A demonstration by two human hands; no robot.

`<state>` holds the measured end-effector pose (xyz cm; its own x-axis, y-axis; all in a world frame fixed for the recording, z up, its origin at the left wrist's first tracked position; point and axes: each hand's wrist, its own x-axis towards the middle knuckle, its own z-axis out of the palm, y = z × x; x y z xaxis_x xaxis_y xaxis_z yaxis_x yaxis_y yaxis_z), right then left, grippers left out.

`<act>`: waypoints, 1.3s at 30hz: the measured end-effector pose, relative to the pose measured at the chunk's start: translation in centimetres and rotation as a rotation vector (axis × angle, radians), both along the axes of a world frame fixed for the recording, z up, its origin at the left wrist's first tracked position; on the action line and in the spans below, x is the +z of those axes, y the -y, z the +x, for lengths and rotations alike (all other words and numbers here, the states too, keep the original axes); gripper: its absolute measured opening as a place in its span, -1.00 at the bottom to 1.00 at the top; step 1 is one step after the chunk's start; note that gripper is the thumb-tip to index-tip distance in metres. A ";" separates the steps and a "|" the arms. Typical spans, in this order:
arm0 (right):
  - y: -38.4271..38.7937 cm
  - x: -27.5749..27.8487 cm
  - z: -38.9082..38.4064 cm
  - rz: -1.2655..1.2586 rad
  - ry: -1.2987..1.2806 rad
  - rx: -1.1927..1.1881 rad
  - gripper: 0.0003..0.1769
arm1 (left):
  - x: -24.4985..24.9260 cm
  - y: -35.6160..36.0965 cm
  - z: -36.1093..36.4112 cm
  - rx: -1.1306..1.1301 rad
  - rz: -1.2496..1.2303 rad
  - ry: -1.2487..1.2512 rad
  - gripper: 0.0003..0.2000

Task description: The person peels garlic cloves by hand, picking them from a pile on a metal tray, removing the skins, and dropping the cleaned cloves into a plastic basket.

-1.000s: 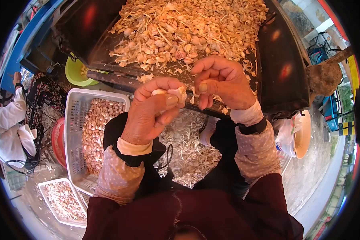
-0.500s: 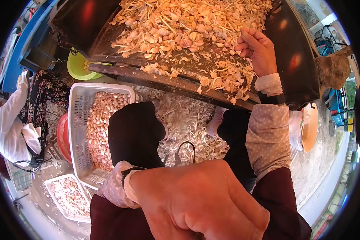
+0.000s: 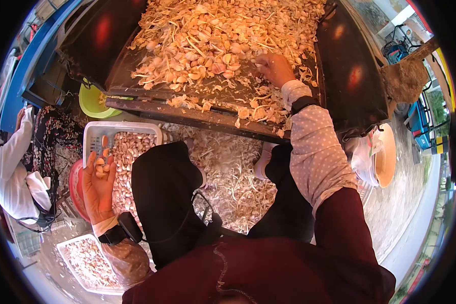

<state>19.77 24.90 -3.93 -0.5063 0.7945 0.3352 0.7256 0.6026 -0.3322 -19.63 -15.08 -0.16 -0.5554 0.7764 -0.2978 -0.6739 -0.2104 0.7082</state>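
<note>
My left hand [image 3: 99, 190] is palm up beside the white plastic crate [image 3: 90, 133], with its fingers stretched out and apart. Several garlic cloves [image 3: 101, 168] are at its fingers, and a couple more show just beyond the fingertips, over the crate, seemingly in the air. Loose garlic cloves [image 3: 129, 147] fill much of the crate. My right hand [image 3: 275, 71] reaches down to the near edge of a heap of garlic cloves and dry skins [image 3: 202, 45] on a dark sloping surface. Its fingers are bent together; what they hold, if anything, is hidden.
A wooden ledge [image 3: 187, 114] edges the dark surface. A green bowl [image 3: 90, 104] and a red basin [image 3: 77, 187] are at the left, with a person in a white sleeve [image 3: 10, 147] beyond. A smaller crate [image 3: 68, 248] holds cloves. Skins [image 3: 228, 167] litter the floor.
My left hand has moved from close under the camera out to the crate at left and opened, showing cloves. My right hand has shifted left along the heap. The view has shifted slightly.
</note>
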 end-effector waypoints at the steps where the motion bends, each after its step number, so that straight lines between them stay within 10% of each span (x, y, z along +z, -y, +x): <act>1: 0.0 0.2 -0.4 0.001 -0.002 -0.002 -0.78 | -3.2 1.8 -2.6 0.078 -0.093 0.044 -0.55; 7: 0.9 1.9 -1.3 -0.126 0.110 -0.004 -0.84 | -8.3 4.0 -4.9 0.335 -0.482 0.213 -0.57; 9: 2.6 4.1 -1.8 -0.438 -0.049 0.036 -0.79 | -7.5 3.2 -5.2 0.100 -0.285 -0.150 -0.60; 11: 4.5 5.6 -2.9 -0.801 -0.489 0.235 -0.75 | -1.2 -0.6 -0.7 0.006 -0.134 -0.330 -0.68; 18: 13.9 12.9 -5.7 -0.966 -0.529 0.534 -0.45 | 8.9 -11.8 13.9 -0.438 -0.028 -0.818 -0.76; 31: 16.2 13.1 -4.0 -0.712 -0.522 0.644 -0.20 | 5.9 -14.8 18.2 -0.582 0.029 -0.748 -0.86; 39: 18.0 12.4 -3.8 -0.521 -0.602 0.537 -0.32 | 5.0 -14.5 19.9 -0.482 0.197 -0.226 -0.89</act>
